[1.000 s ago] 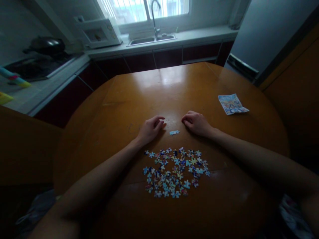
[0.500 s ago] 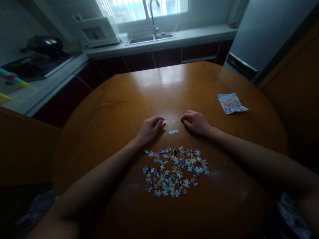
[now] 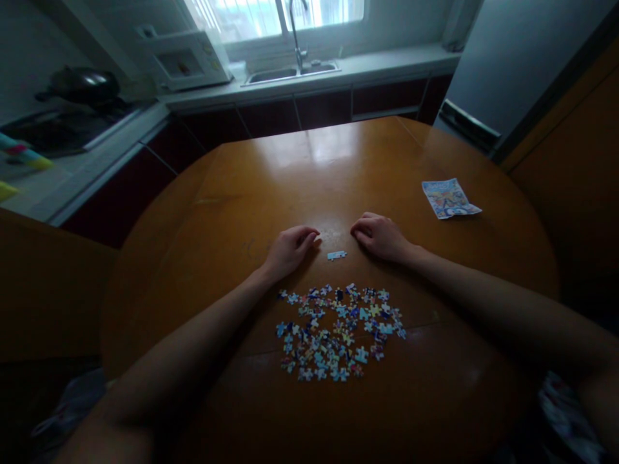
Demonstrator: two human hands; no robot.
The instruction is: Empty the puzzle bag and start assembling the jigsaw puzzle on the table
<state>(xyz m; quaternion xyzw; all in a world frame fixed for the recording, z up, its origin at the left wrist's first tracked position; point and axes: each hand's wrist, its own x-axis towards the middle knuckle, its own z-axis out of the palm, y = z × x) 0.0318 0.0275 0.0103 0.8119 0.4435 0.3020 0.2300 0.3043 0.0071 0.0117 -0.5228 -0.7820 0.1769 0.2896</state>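
Both my hands rest on a round wooden table point(image 3: 338, 161). My left hand point(image 3: 289, 248) lies with its fingers curled loosely under, and nothing shows in it. My right hand point(image 3: 381, 234) is curled the same way, fingertips on the wood. Between the two hands lies a small joined strip of pale puzzle pieces point(image 3: 336, 255), touched by neither hand. Nearer to me, a spread of several loose colourful puzzle pieces point(image 3: 338, 332) covers the table between my forearms.
A colourful printed puzzle bag point(image 3: 449, 198) lies at the table's right. Behind the table runs a kitchen counter with a sink point(image 3: 290, 72), a white microwave point(image 3: 186, 61) and a dark wok point(image 3: 82, 87) on the hob. A grey fridge point(image 3: 507, 64) stands at the right.
Almost nothing has changed; the view has tilted very slightly, and both hands stay where they were beside the small joined strip.
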